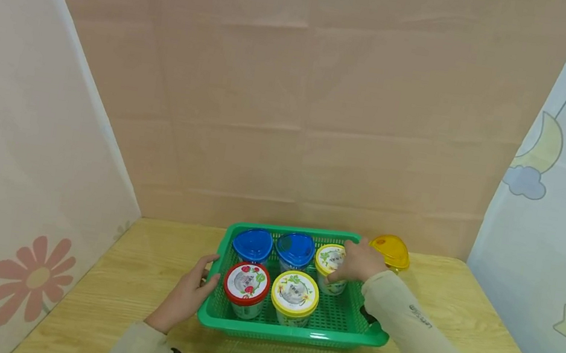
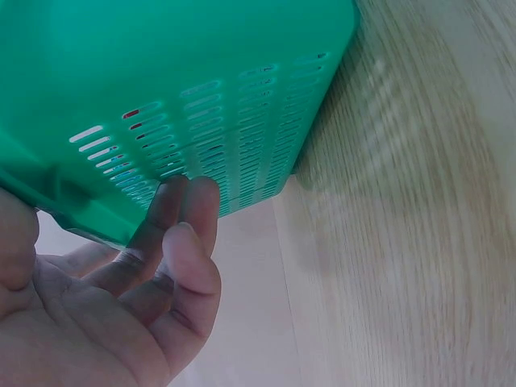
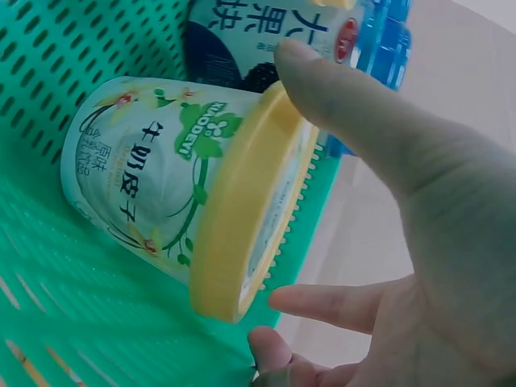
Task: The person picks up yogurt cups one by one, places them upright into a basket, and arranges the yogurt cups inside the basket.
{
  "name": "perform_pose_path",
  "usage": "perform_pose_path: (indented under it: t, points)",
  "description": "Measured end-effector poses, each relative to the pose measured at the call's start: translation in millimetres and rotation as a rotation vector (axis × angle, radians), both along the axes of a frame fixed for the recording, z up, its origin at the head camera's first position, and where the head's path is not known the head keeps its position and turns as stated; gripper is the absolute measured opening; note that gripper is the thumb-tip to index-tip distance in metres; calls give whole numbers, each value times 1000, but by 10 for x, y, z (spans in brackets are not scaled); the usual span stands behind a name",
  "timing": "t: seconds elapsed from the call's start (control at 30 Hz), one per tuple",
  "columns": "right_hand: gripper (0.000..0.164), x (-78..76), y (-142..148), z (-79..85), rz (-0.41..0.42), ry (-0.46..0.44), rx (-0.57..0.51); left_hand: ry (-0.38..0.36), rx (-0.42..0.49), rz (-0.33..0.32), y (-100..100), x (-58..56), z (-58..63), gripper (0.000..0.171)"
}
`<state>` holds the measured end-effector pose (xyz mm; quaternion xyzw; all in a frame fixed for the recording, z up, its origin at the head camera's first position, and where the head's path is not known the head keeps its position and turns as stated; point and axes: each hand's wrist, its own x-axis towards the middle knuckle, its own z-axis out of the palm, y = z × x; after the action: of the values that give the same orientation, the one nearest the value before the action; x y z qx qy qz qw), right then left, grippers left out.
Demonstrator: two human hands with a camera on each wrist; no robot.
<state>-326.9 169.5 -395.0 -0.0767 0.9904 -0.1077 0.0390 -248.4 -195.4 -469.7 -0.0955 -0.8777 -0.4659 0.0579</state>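
Note:
A green plastic basket (image 1: 336, 337) stands on the table. At its back right is a cup (image 3: 161, 161) with a yellow lid and a vanilla-flower label. My right hand (image 1: 360, 262) spreads over it; in the right wrist view the thumb reaches the lid's edge and the other fingers stay apart from it. My left hand (image 1: 185, 293) rests at the basket's left rim, its loosely bent fingers (image 2: 193, 258) near the slotted wall. Along the basket's front are a red-lidded cup (image 1: 247, 284) and another yellow-lidded cup (image 1: 295, 294); two blue-lidded cups (image 1: 253, 245) stand behind.
A cup with a translucent orange-yellow lid (image 1: 391, 250) stands outside the basket, beyond my right hand. The wooden table (image 1: 140, 253) meets a beige cloth backdrop (image 1: 298, 111), with printed white sheets on both sides.

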Motion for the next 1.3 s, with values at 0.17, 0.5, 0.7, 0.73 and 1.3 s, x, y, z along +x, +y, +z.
perform_pose_path:
  t: [0.17,0.5,0.7,0.73,1.3]
  points:
    - [108,6,84,1,14,-13,-89,-3,2,-6,0,3,-15,48]
    - [101,65,346,195,-31,75,-201,-1,-1,5,8,-17,-9,48]
    - [98,90,545,202,-78,158,-211,4,5,1,8,-14,-16,48]
    - [98,90,578,193,-83,171,-218,1,8,2,8,-11,-16,48]
    - [99,64,983,-31,-166,226,-250,6,23,-8,-8,-6,-10,48]
